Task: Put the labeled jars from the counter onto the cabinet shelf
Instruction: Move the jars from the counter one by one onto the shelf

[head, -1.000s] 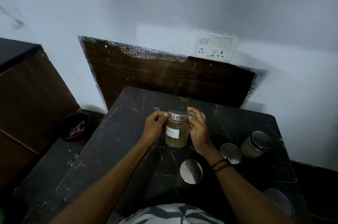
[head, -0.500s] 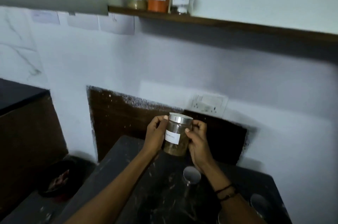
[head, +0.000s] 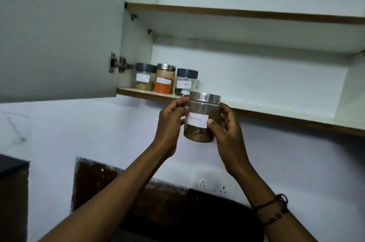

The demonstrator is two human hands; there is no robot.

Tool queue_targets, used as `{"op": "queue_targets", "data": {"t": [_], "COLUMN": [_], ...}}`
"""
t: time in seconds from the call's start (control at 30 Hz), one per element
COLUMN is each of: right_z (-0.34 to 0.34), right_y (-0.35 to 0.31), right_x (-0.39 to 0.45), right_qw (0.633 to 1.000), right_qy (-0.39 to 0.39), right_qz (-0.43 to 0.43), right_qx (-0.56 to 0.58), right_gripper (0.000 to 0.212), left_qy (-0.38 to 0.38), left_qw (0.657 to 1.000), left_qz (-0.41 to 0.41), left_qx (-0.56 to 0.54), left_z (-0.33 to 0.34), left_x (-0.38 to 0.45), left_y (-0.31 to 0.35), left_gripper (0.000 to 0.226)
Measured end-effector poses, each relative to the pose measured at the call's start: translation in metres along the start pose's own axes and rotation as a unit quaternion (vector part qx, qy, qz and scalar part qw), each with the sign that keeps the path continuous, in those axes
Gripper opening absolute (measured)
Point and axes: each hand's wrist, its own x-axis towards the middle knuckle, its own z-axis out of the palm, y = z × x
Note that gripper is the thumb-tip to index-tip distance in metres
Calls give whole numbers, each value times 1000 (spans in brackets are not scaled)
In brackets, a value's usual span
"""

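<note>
We hold the labeled jar [head: 201, 118] upright between left hand [head: 171, 123] and right hand [head: 227, 133], fingers wrapped round its sides, just below the bottom shelf [head: 276, 115]; we should lift it clear of the edge, then set it down right of the three shelved jars [head: 165, 79], label outward.

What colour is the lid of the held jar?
Silver metal lid on the jar; head view.

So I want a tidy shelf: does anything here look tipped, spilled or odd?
Nothing stands out. Three labeled jars stand upright on the lower shelf; both hands hold a fourth jar upright below its edge.
</note>
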Motion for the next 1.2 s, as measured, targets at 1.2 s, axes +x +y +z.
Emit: {"op": "queue_targets", "data": {"t": [1.2], "right_z": [1], "right_y": [29], "right_x": [190], "right_qw": [917], "right_qy": [-13], "right_qz": [30], "right_qx": [-397], "right_gripper": [2], "left_qy": [-67], "left_qw": [890], "left_qz": [99], "left_qx": [440], "left_z": [60], "left_x": [156], "left_y": [-20], "left_gripper": [18]}}
